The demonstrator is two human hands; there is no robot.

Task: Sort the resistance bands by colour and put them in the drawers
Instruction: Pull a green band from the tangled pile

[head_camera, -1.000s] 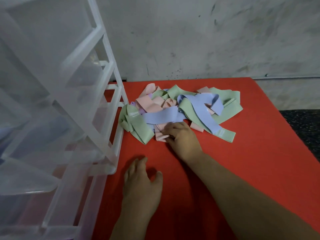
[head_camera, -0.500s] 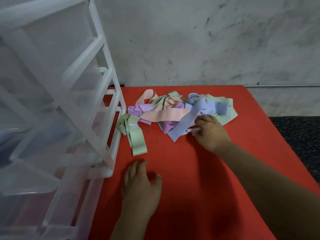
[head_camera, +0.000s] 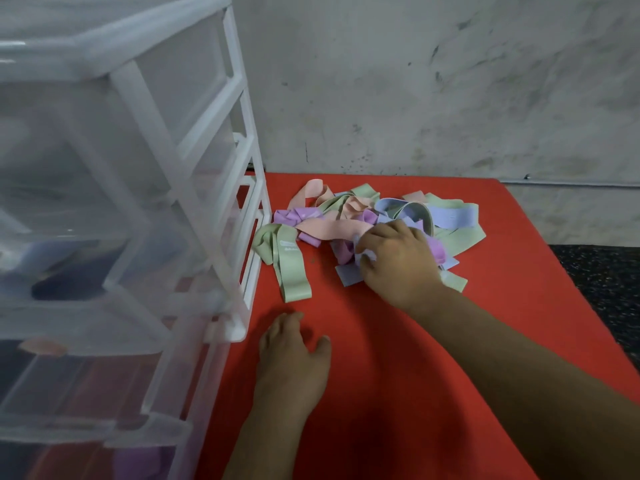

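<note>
Right hand (head_camera: 398,265), centre frame: fingers curled into heap of pastel elastic resistance bands (head_camera: 332,226), pinching a pale blue band (head_camera: 348,274). Left hand (head_camera: 291,362) flat on red table (head_camera: 450,341), holding nothing. Step, as judged: singling out one colour; next move must free it from the tangle. Translucent plastic drawers (head_camera: 194,202), left: pink, purple contents, blurred.

The desk (head_camera: 381,393) is plain red; on it lie pastel bands: a sage-green band (head_camera: 291,268), a peach-pink band (head_camera: 332,228), a lilac band (head_camera: 294,215), a pale blue band (head_camera: 346,275); the drawer unit (head_camera: 194,168) is frosted clear with a white frame; the wall (head_camera: 415,81) is mottled grey; the floor (head_camera: 602,282) is black, speckled.
</note>
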